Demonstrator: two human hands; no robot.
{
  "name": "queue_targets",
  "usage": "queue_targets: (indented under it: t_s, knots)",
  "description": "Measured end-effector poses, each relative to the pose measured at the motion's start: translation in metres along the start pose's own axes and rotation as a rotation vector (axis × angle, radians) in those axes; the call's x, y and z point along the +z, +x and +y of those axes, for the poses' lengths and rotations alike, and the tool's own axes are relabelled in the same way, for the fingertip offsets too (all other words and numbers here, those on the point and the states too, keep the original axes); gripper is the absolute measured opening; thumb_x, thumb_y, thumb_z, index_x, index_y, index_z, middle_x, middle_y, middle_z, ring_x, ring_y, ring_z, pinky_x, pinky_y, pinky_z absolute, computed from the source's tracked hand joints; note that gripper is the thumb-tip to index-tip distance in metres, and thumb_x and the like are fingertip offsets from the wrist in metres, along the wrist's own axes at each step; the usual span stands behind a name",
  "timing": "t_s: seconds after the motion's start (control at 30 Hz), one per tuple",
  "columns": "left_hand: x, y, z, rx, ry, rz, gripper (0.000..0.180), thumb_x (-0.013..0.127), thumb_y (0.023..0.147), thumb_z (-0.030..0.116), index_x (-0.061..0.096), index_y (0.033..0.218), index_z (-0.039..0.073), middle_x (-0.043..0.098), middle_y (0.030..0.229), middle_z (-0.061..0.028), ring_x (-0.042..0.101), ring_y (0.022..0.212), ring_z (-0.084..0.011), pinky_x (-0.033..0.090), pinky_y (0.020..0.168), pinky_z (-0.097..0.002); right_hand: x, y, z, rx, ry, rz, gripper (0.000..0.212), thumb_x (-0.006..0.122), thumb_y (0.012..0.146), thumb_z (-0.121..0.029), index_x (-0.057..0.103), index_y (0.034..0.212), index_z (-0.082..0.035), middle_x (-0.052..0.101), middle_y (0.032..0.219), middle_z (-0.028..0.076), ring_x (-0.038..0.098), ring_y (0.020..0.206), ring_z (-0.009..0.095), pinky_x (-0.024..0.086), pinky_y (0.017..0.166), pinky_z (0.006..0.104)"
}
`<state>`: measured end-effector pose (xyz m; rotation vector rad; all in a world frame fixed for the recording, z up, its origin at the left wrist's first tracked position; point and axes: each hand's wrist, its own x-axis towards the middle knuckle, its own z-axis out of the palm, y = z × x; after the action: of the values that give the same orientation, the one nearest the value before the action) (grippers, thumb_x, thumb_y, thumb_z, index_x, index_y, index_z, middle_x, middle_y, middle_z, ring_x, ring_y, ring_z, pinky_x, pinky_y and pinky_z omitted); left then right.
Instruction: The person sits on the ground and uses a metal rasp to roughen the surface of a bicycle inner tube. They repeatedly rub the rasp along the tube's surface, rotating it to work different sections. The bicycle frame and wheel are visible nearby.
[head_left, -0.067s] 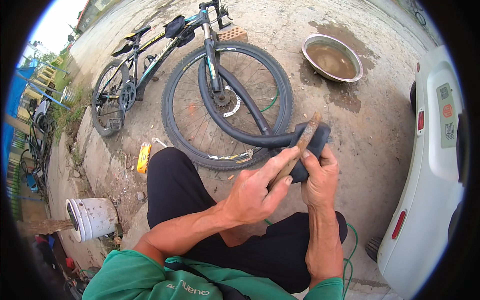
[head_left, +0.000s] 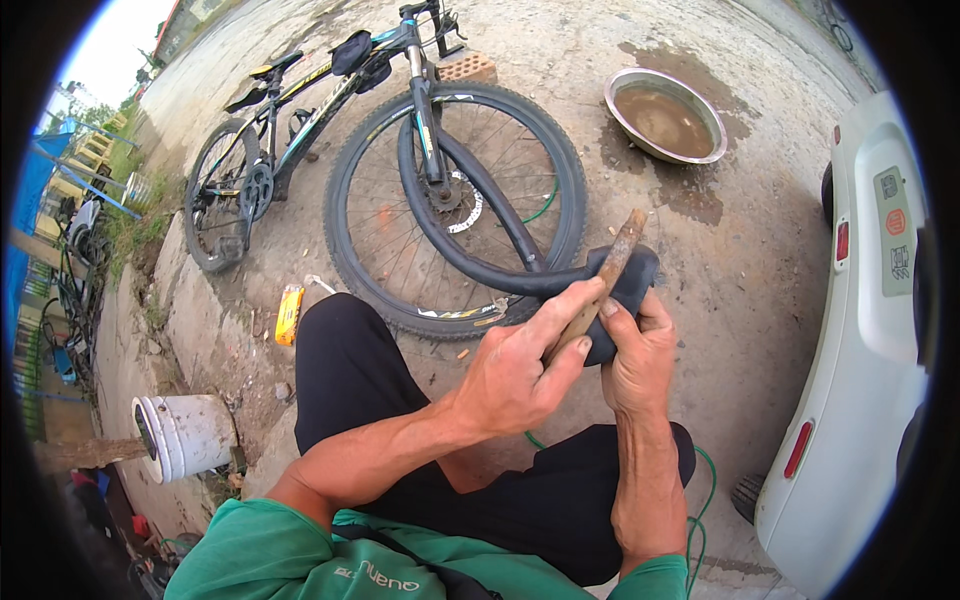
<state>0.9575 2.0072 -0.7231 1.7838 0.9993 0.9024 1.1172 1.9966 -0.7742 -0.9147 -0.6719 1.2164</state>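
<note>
My left hand is closed round a narrow brown strip, rusty-looking like an old file. Its index finger lies along the strip, which slants up and away across black rubber. Beneath it, my right hand grips a bicycle inner tube, thumb on the near side. The rubber there is bunched or folded. From my hands the black tube loops left over the front wheel of a bicycle lying on its side. Whether the strip's underside touches the rubber is hidden.
A metal basin of murky water sits far right, wet ground round it. A white car stands at right. On the left are a yellow package and a tipped white bucket. A brick lies behind the wheel; a green hose runs by my right knee.
The brown strip has slid a little farther up and away across the rubber, with my left hand moving slightly along. My right hand and the tube have barely shifted.
</note>
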Motion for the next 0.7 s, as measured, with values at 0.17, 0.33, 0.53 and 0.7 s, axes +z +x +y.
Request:
queue_targets:
  t_s: [0.17,0.33,0.53,0.7]
  knots:
    - [-0.008,0.029,0.025,-0.109,0.055,-0.034,0.057,0.061,0.098,0.007,0.047,0.154,0.002,0.071,0.1,-0.0212,0.074,0.084,-0.0216,0.056,0.076,-0.0343,-0.002,0.0,-0.004,-0.012,0.013,0.029,0.029,0.065,0.098,0.0,0.068,0.127,0.003,0.073,0.111,0.005,0.067,0.098,0.01,0.054,0.089,0.0274]
    - [-0.009,-0.01,0.011,0.076,0.1,-0.033,0.06,0.065,0.095,0.002,0.048,0.152,0.0,0.073,0.12,-0.0251,0.078,0.1,-0.0293,0.059,0.086,-0.0361,-0.005,0.002,-0.006,-0.028,0.023,0.031,0.029,0.066,0.099,-0.002,0.068,0.127,0.003,0.073,0.111,0.005,0.067,0.098,0.01,0.054,0.088,0.0265]
    - [0.001,0.023,0.02,-0.108,0.002,0.014,0.056,0.062,0.098,0.009,0.05,0.153,0.003,0.057,0.063,0.0001,0.053,0.059,-0.0067,0.045,0.058,-0.0293,-0.003,0.001,0.0,-0.005,-0.031,-0.003,0.028,0.065,0.099,-0.002,0.068,0.126,0.003,0.073,0.111,0.005,0.066,0.097,0.009,0.054,0.087,0.0255]
    - [-0.01,0.033,0.03,-0.085,0.007,0.059,0.056,0.063,0.097,0.007,0.051,0.151,0.002,0.057,0.071,-0.0055,0.056,0.065,-0.0102,0.046,0.062,-0.0292,0.003,-0.002,-0.008,-0.024,-0.013,0.036,0.029,0.065,0.098,-0.003,0.068,0.126,0.003,0.072,0.112,0.004,0.066,0.099,0.01,0.054,0.089,0.0268]
